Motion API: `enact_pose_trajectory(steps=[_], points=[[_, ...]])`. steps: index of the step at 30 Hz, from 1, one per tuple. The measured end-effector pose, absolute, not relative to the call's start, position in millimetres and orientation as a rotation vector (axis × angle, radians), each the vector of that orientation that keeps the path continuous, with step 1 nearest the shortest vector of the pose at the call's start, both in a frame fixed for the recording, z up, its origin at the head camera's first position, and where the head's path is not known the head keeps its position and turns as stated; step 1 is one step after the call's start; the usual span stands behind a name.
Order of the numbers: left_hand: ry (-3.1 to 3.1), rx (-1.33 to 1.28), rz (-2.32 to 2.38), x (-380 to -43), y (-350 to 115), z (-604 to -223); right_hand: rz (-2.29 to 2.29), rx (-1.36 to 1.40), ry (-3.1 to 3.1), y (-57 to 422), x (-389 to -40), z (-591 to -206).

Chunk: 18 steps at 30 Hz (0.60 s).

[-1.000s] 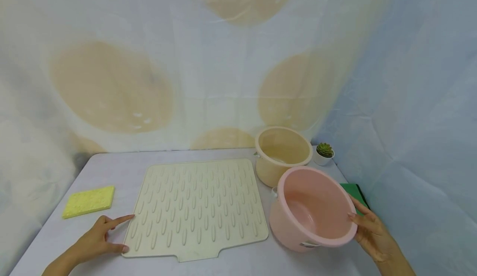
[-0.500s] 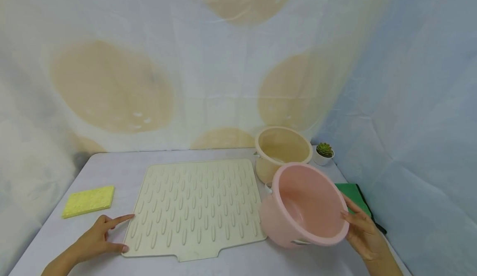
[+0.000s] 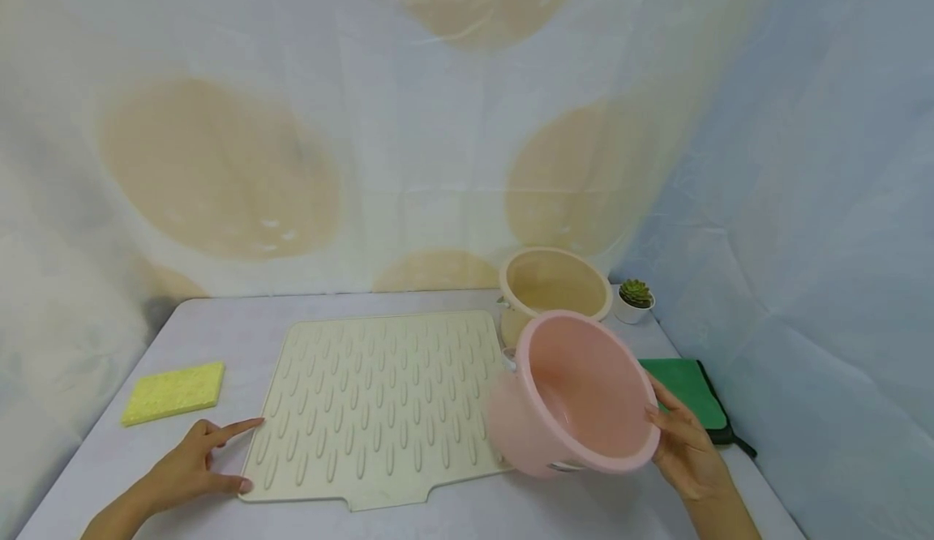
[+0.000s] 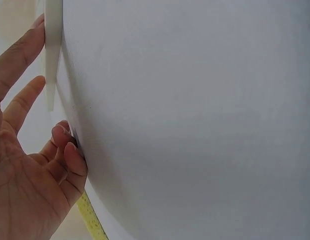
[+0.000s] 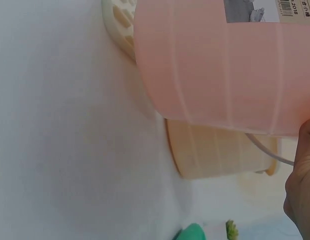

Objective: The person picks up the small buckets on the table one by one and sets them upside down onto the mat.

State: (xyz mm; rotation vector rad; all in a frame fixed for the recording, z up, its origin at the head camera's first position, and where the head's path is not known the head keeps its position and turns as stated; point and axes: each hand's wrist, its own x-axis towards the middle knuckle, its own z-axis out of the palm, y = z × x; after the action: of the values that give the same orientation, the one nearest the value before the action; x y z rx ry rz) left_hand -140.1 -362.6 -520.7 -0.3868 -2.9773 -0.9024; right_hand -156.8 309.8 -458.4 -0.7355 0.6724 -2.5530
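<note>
Near strip of desk point(image 3: 467, 522) prob. leaves us room. Our L hand point(image 3: 186, 465): grip wide, thumb & index at L edge of the mat point(image 3: 375, 410), prob. steadying it. Our R hand point(image 3: 687, 451): grip holding rim of the pink bucket point(image 3: 584, 394), tilted, hiding mat's near R corner; contact unclear. Cream bucket point(image 3: 550, 285) close behind prob. limits backward moves.

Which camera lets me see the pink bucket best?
The head view: it shows nearly all of the pink bucket, even its inside, with the right hand holding it. The right wrist view cuts it off, showing mostly its side and a label. The left wrist view doesn't show it.
</note>
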Motion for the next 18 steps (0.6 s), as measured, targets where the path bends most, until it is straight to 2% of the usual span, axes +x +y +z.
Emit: enact_pose_trajectory(steps=[18], points=[[-3.031,-0.343,-0.902,-139.2,-360.4,-515.3,-2.629,-0.765,0.524,260.6,-169.1,-476.4]])
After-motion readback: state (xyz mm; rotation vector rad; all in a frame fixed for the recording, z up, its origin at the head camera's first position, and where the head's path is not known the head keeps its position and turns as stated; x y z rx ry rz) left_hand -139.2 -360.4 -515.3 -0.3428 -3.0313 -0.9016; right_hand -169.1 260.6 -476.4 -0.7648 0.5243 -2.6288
